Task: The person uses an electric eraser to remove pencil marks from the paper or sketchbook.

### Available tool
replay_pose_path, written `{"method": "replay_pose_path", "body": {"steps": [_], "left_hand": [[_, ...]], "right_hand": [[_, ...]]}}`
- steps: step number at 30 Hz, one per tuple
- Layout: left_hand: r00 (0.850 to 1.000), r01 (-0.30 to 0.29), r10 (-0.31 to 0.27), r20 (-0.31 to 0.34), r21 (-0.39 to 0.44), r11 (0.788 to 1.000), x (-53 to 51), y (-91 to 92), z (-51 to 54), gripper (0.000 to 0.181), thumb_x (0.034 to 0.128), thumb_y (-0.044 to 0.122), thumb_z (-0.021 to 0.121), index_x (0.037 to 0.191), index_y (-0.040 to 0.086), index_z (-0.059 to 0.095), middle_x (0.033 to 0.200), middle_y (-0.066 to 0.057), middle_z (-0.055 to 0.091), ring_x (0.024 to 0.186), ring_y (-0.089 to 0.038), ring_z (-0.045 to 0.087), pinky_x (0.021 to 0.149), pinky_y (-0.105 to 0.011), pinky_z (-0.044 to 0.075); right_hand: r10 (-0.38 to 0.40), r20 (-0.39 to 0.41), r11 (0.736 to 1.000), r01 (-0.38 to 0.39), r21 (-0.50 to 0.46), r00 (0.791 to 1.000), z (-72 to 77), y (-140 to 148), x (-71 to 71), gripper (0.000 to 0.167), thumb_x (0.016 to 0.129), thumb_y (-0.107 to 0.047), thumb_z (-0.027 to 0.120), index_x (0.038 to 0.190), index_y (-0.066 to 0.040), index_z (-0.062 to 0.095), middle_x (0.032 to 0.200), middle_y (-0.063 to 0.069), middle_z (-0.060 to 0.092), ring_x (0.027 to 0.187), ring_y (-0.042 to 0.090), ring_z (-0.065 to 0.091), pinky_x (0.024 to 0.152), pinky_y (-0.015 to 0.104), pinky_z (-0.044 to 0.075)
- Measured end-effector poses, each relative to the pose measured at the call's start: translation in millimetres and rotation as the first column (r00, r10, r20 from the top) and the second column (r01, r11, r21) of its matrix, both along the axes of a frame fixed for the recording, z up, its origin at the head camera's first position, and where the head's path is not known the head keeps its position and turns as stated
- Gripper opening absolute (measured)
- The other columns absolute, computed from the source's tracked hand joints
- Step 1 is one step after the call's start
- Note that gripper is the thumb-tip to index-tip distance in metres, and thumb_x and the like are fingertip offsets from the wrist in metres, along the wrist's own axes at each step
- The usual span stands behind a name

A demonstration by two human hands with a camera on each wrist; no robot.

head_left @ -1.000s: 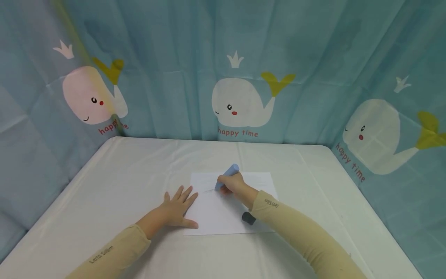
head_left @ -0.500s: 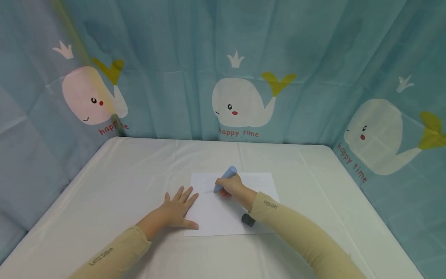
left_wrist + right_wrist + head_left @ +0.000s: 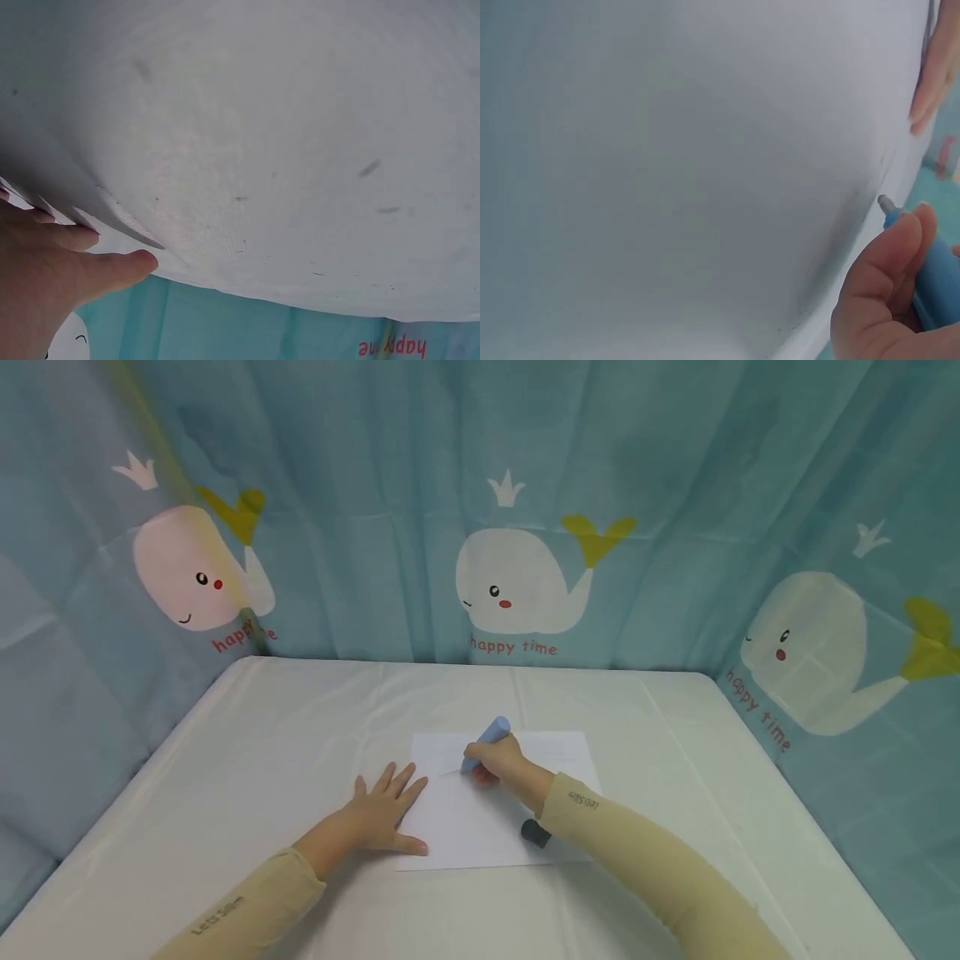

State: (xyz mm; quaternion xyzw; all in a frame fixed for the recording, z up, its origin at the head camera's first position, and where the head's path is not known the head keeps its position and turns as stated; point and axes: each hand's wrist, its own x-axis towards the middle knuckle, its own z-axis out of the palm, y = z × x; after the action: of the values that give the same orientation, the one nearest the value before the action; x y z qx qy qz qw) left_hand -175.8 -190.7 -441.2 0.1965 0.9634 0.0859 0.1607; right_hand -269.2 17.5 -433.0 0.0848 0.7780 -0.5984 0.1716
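Observation:
A sheet of white paper [image 3: 457, 831] lies on the table with a few faint thin lines on its upper part. My right hand [image 3: 501, 760] pinches a thick light-blue marker [image 3: 492, 731], tilted with its tip down at the paper beside a short line. In the right wrist view the blue marker [image 3: 936, 289] shows a grey tip, with thumb and finger close behind it. Spread flat, my left hand [image 3: 378, 814] rests at the paper's left edge, thumb and fingertips over it. A dark cap [image 3: 535, 832] lies on the paper beside my right sleeve.
White cloth covers the table [image 3: 300, 718], whose far edge meets a blue curtain [image 3: 375, 568] printed with whales. Similar curtains hang at the left and right sides. Beige sleeves [image 3: 637, 852] cover both forearms.
My right hand and the marker have shifted slightly left and toward me, then stayed almost still over the last half second. My left hand and the cap stay in place.

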Motion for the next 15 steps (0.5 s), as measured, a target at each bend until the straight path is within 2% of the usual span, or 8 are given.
{"method": "replay_pose_path", "body": {"steps": [4, 9, 15], "left_hand": [[1.000, -0.006, 0.006, 0.002, -0.003, 1.000, -1.7, -1.9, -3.6, 0.107, 0.0765, 0.070, 0.064, 0.152, 0.004, 0.027, 0.159, -0.023, 0.012, 0.143, -0.050, 0.005, 0.099, -0.079, 0.008], [1.000, -0.002, 0.002, 0.004, -0.002, 1.000, -3.6, -4.3, -7.5, 0.109, 0.0761, 0.072, 0.063, 0.153, 0.004, 0.025, 0.159, -0.023, 0.010, 0.143, -0.050, 0.004, 0.099, -0.079, 0.007], [1.000, 0.008, -0.008, -0.007, -0.009, 1.000, -4.4, -4.1, -8.2, 0.108, 0.0766, 0.072, 0.062, 0.153, 0.004, 0.026, 0.159, -0.023, 0.011, 0.143, -0.050, 0.006, 0.098, -0.080, 0.009]], "right_hand": [[-0.004, -0.013, 1.000, 0.004, -0.006, 1.000, 0.7, -0.7, 0.6, 0.037, 0.082, -0.009, 0.066, 0.112, 0.006, 0.049, 0.063, 0.008, 0.060, 0.049, 0.012, 0.057, 0.049, 0.022, 0.049], [0.034, 0.006, 0.999, -0.034, -0.014, 0.999, -1.6, -0.9, 2.2, 0.039, 0.081, -0.008, 0.067, 0.113, 0.006, 0.049, 0.067, 0.010, 0.062, 0.049, 0.013, 0.057, 0.050, 0.024, 0.050], [0.012, -0.001, 1.000, -0.012, -0.006, 1.000, -2.8, -1.7, 1.8, 0.037, 0.081, -0.008, 0.067, 0.111, 0.006, 0.050, 0.068, 0.010, 0.062, 0.050, 0.013, 0.057, 0.050, 0.023, 0.050]]}}
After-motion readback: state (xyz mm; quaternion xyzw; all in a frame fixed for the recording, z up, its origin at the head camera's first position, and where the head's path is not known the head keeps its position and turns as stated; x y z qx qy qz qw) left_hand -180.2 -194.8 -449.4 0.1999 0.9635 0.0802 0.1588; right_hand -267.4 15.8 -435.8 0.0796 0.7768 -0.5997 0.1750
